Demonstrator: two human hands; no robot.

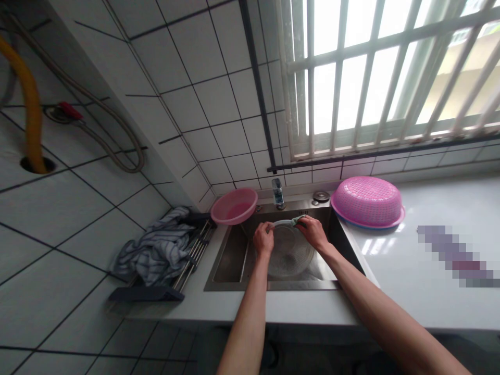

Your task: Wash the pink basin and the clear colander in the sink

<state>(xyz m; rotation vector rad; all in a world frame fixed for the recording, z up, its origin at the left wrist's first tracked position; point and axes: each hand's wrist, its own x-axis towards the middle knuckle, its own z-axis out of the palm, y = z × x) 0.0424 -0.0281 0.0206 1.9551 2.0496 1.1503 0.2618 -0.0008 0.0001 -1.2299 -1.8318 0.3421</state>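
A round, see-through mesh colander (291, 255) is held tilted inside the steel sink (228, 260). My left hand (264, 238) is closed on its rim at the upper left. At the upper right of the rim, my right hand (312, 230) presses a small pale green cloth (296, 221) against the edge. The cloth is mostly hidden under the fingers, so whether it is a cloth or a sponge is hard to make out. Behind both hands stands the faucet (277, 192).
A pink basin (234, 205) rests at the sink's back left corner. To the right, an upturned pink basket (369, 200) lies on the white counter (390, 291). A striped cloth (160, 245) is heaped on a rack (195, 255) at left. The barred window (351, 78) is behind.
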